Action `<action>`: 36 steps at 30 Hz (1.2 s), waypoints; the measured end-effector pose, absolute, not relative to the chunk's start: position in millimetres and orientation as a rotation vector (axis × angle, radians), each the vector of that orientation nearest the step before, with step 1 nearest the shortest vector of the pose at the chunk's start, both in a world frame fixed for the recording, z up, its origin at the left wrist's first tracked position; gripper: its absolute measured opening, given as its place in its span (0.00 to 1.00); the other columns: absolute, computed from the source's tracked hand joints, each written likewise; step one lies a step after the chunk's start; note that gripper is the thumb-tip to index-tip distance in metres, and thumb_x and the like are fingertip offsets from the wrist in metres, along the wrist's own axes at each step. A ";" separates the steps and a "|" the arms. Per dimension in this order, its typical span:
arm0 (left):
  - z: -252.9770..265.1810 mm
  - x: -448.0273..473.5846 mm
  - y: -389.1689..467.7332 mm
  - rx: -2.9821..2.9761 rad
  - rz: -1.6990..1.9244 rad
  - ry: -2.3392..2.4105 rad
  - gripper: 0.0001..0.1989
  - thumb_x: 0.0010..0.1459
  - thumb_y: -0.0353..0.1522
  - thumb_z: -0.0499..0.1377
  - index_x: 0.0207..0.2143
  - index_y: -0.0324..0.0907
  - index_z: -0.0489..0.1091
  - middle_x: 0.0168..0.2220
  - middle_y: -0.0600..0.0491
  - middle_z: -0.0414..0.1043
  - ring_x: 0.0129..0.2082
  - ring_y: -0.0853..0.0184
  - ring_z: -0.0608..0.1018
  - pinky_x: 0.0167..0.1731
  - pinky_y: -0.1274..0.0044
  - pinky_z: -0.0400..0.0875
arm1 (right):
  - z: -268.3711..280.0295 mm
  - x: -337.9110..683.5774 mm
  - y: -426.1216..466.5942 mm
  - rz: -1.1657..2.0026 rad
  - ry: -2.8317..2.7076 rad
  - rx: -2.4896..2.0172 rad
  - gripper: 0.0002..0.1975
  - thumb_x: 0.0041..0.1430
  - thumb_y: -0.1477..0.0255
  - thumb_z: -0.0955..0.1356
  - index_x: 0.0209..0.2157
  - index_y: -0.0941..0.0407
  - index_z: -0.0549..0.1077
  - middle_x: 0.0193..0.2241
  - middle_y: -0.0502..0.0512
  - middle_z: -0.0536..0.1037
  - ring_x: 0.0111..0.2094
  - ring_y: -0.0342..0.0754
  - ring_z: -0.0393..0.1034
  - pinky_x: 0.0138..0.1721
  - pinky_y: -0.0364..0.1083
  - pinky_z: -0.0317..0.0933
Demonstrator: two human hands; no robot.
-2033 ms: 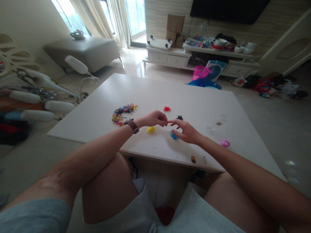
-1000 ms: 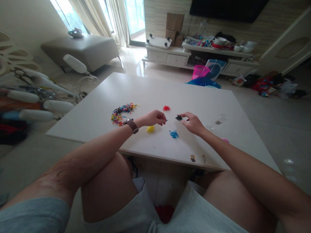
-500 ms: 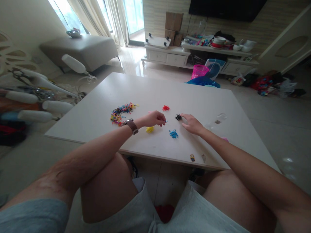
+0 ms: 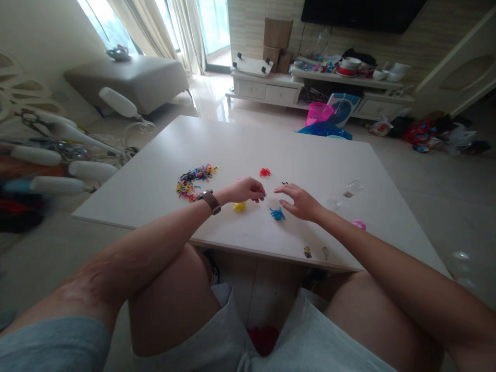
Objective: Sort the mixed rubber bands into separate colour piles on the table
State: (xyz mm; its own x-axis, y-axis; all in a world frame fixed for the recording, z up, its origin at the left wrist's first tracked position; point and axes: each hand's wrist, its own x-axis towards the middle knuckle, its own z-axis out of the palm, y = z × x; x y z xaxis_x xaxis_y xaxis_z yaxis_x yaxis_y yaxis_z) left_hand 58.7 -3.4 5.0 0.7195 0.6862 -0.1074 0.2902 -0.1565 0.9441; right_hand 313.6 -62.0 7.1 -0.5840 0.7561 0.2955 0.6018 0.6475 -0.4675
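Observation:
My left hand (image 4: 251, 190), with a watch on its wrist, is closed in a pinch above the table. Whatever is at its fingertips is too small to make out. Facing it from the right, my right hand (image 4: 299, 202) is open, thumb and fingers apart. It hides most of a black pile (image 4: 284, 183) of thin, rubber-band-like pieces. Just below its thumb lies a blue pile (image 4: 277, 214) of similar pieces. A yellow pile (image 4: 239, 206) is under my left hand, and a red pile (image 4: 265, 172) lies beyond both hands. Mixed coloured pieces (image 4: 194, 178) form a curved heap at left.
On the right of the white table (image 4: 232, 142) are a clear container (image 4: 353, 188) and a pink item (image 4: 358, 224). A minion figure sticker (image 4: 307, 251) and a small pale piece (image 4: 325, 252) lie near the front edge. White lamp shades (image 4: 93, 170) stand at left.
My right hand has come away from the black pile, moving left and slightly nearer to me, toward my left hand. The left hand stays almost in place, still pinched.

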 end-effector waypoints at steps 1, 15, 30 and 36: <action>4.7 58.7 -3.2 1.743 0.417 0.776 0.07 0.55 0.32 0.65 0.33 0.35 0.78 0.31 0.47 0.81 0.27 0.71 0.79 0.30 0.80 0.73 | 10.2 308.4 -66.0 0.451 -2.432 -1.025 0.20 0.61 0.75 0.67 0.54 0.52 0.73 0.50 0.59 0.78 0.53 0.57 0.71 0.56 0.59 0.65; 4.2 59.8 -3.5 1.722 0.414 0.763 0.04 0.54 0.28 0.65 0.33 0.36 0.77 0.31 0.48 0.81 0.27 0.71 0.80 0.30 0.81 0.74 | 13.5 298.1 -76.7 0.505 -2.522 -0.952 0.27 0.61 0.77 0.66 0.61 0.50 0.67 0.55 0.59 0.75 0.56 0.57 0.70 0.57 0.60 0.65; 9.1 60.1 -7.1 1.702 0.417 0.767 0.04 0.54 0.28 0.65 0.32 0.37 0.72 0.26 0.51 0.79 0.27 0.70 0.79 0.30 0.79 0.73 | 11.3 297.2 -77.3 0.506 -2.570 -0.871 0.25 0.62 0.78 0.65 0.60 0.50 0.68 0.58 0.59 0.72 0.59 0.56 0.67 0.59 0.59 0.64; 4.9 59.6 -4.8 1.727 0.422 0.765 0.07 0.54 0.31 0.66 0.33 0.38 0.72 0.26 0.50 0.79 0.28 0.68 0.80 0.30 0.79 0.73 | 14.7 296.8 -78.7 0.495 -2.566 -0.868 0.26 0.63 0.77 0.65 0.62 0.48 0.67 0.59 0.59 0.71 0.58 0.56 0.67 0.59 0.59 0.65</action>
State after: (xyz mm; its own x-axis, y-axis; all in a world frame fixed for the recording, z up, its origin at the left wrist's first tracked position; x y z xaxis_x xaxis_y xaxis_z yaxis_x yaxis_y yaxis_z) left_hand 59.6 -4.8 4.9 0.7238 0.6820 -0.1053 0.2745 -0.1445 0.9507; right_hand 296.8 -78.7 14.7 -0.7345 0.6334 0.2435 0.4975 0.7466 -0.4416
